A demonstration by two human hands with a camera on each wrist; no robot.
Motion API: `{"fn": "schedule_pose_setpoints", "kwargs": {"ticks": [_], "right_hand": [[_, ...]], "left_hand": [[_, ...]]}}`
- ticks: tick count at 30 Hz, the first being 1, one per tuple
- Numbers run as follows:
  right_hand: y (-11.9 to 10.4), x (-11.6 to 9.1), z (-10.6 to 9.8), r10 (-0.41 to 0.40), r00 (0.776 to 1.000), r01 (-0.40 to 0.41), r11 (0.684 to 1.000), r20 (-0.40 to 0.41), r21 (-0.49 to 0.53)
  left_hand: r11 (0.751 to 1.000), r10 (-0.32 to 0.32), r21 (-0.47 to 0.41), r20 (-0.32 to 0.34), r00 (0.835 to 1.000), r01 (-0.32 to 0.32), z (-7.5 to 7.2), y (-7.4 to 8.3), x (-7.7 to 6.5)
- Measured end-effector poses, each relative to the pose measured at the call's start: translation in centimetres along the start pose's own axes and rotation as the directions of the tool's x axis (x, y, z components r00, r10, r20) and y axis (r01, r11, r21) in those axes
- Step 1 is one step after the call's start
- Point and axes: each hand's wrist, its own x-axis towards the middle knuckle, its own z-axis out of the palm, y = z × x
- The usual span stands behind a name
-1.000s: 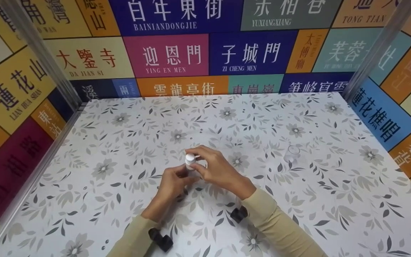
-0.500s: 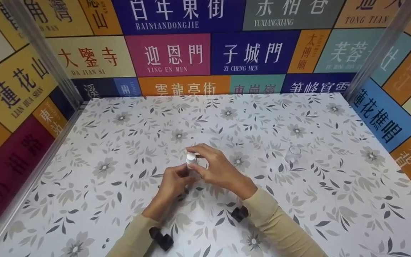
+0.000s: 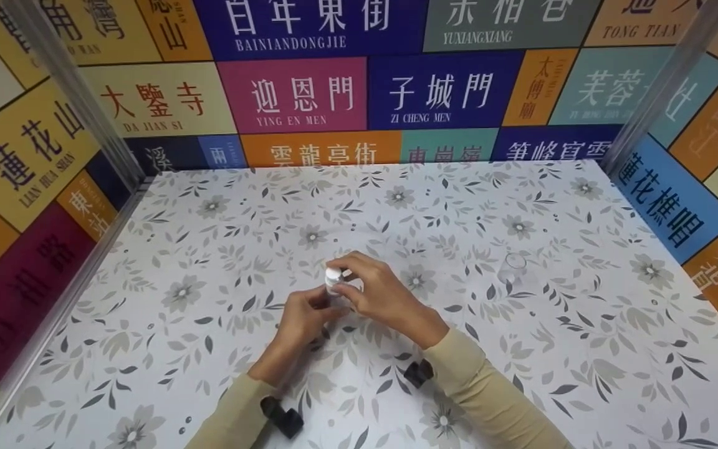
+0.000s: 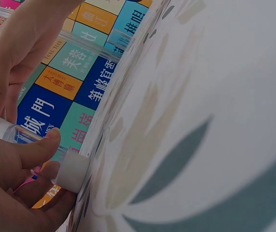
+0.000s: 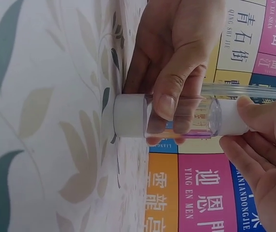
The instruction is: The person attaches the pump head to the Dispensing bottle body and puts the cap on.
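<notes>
A small clear bottle [image 5: 205,118] with a white base [image 5: 130,116] and a white top [image 3: 334,274] stands upright on the table between both hands. My left hand [image 3: 300,321] grips its clear body low down, thumb on one side and fingers on the other. From the right, my right hand [image 3: 387,299] pinches the white top between thumb and fingers. In the left wrist view the base [image 4: 73,170] sits at the tabletop, and the left fingers cover part of the body. A transparent cup-shaped cap [image 3: 512,269] stands apart on the table to the right.
A white tabletop [image 3: 240,218] with a grey leaf and flower print spreads around the hands. Panels with coloured signs [image 3: 296,93] rise behind and at both sides. Clear posts [image 3: 664,87] mark the back corners. Each wrist carries a black camera mount [image 3: 282,418].
The right fingers shift slightly around the white top, showing a little more of it. The left hand, the bottle and the clear cap stay where they were.
</notes>
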Motion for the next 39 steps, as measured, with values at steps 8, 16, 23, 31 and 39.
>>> {"fn": "schedule_pose_setpoints", "kwargs": {"ticks": [8, 16, 23, 31, 39], "right_hand": [[-0.24, -0.05, -0.18, 0.054, 0.999, -0.054, 0.997, -0.005, 0.046], [-0.11, -0.09, -0.11, 0.037, 0.999, -0.038, 0.999, 0.023, 0.038], [-0.1, -0.04, 0.06, 0.034, 0.999, -0.033, 0.999, -0.019, 0.037], [-0.07, -0.14, 0.32, 0.074, 0.997, -0.074, 0.993, 0.005, 0.092], [0.09, -0.15, 0.32, 0.071, 0.997, -0.071, 0.995, 0.011, 0.069]], "left_hand": [[1.0, -0.021, 0.02, 0.003, 1.0, 0.021, -0.07, 0.02, 0.08], [1.0, -0.018, 0.019, 0.016, 1.0, 0.018, -0.1, 0.11, 0.14], [1.0, -0.02, 0.005, 0.017, 1.0, 0.02, -0.12, 0.01, 0.1], [0.999, -0.029, 0.036, 0.011, 1.0, 0.028, -0.09, -0.06, 0.14], [0.999, -0.041, 0.01, 0.014, 0.999, 0.041, -0.07, 0.08, 0.11]]}}
